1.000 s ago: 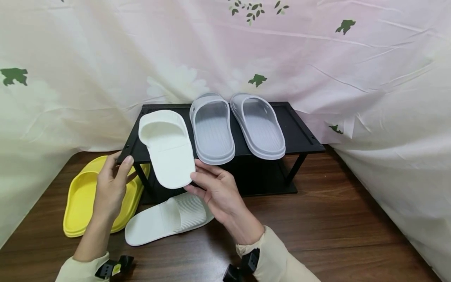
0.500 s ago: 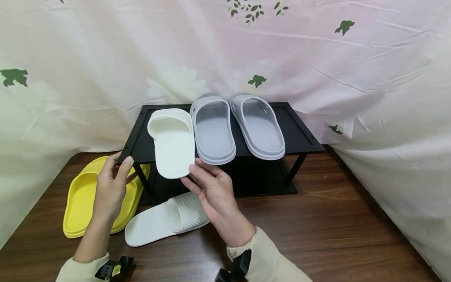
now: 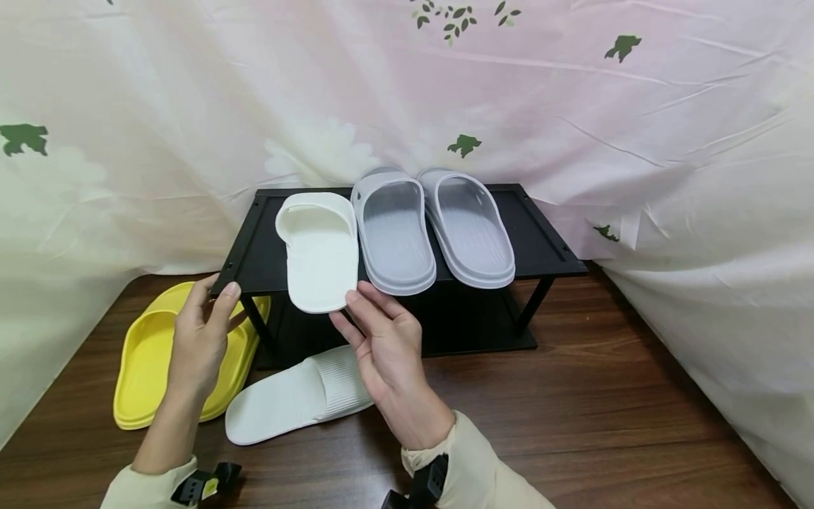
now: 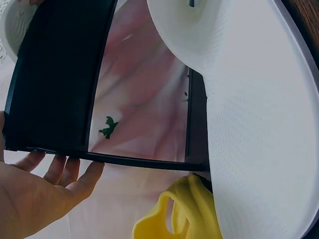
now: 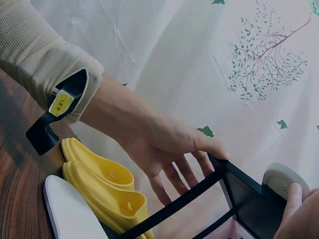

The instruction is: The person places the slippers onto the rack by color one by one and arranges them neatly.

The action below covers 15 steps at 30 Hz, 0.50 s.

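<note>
A two-tier black shoe rack [image 3: 261, 244] stands against the cloth backdrop. My left hand [image 3: 200, 339] holds its front left corner, thumb on top and fingers beneath, as the right wrist view also shows. On the upper shelf's left part is a white slipper [image 3: 321, 272], its end jutting over the front edge. My right hand [image 3: 393, 350] pinches that near end between thumb and fingers. Right beside it sits a grey slipper [image 3: 397, 237], with a second grey slipper [image 3: 473, 230] to its right.
Another white slipper [image 3: 280, 406] lies on the wooden floor [image 3: 604, 410] before the rack, its strap end partly behind my right hand. Yellow slippers [image 3: 143, 367] stand left of the rack, partly behind my left hand. Patterned cloth [image 3: 699, 177] encloses the back and sides.
My right hand has moved the white slipper right and back on the shelf, straightening it. The nearer grey slipper has shifted right, closer to the other one. My left hand stays put.
</note>
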Each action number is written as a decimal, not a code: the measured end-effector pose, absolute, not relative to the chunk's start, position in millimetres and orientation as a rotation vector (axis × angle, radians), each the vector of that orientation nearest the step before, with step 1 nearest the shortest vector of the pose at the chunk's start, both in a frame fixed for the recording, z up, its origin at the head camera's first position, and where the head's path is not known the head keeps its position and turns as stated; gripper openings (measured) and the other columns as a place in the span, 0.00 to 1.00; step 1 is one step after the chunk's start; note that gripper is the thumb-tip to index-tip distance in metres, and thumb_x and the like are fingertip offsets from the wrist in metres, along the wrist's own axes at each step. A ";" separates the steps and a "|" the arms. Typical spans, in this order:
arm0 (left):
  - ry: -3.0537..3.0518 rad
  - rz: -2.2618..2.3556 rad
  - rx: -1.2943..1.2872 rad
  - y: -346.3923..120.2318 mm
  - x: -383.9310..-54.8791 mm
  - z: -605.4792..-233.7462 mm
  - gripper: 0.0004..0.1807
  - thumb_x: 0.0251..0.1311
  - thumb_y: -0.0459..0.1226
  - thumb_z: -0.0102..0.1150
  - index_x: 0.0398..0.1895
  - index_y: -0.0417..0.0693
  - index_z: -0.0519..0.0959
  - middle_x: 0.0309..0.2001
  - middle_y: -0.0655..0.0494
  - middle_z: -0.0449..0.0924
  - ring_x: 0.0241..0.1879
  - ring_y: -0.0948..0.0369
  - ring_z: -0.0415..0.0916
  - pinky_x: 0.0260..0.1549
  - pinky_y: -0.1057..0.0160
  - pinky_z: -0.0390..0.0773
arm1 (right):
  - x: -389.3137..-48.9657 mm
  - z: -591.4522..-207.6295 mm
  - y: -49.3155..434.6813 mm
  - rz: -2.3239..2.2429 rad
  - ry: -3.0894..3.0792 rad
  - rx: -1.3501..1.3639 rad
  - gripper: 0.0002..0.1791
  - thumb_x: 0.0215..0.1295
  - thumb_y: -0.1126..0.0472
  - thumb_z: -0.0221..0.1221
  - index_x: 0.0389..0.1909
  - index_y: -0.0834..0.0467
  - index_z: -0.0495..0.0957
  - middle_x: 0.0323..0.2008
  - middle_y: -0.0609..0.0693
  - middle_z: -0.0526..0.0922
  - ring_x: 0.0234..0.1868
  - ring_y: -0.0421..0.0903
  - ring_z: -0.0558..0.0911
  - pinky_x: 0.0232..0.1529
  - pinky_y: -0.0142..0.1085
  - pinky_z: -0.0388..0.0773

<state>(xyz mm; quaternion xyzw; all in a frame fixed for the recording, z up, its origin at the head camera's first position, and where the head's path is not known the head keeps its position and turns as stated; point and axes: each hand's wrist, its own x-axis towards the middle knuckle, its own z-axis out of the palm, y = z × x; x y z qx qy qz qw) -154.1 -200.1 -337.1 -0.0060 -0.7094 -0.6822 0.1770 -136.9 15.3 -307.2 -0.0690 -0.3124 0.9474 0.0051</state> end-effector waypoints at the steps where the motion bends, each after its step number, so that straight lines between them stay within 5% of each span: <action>1: -2.008 -1.932 -0.019 -200.1 -154.0 -337.3 0.20 0.74 0.43 0.56 0.64 0.45 0.73 0.55 0.54 0.70 0.58 0.59 0.69 0.65 0.33 0.63 | -136.8 -306.7 15.5 2.963 -0.976 -0.220 0.12 0.63 0.82 0.59 0.41 0.65 0.81 0.39 0.55 0.82 0.38 0.45 0.87 0.40 0.38 0.87; 15: -2.023 -1.924 -0.004 -200.1 -154.7 -336.7 0.20 0.75 0.44 0.56 0.64 0.45 0.73 0.56 0.55 0.69 0.59 0.59 0.69 0.64 0.33 0.63 | -137.6 -303.1 16.0 2.923 -0.928 -0.309 0.10 0.62 0.81 0.62 0.38 0.65 0.83 0.35 0.55 0.82 0.36 0.44 0.87 0.41 0.39 0.87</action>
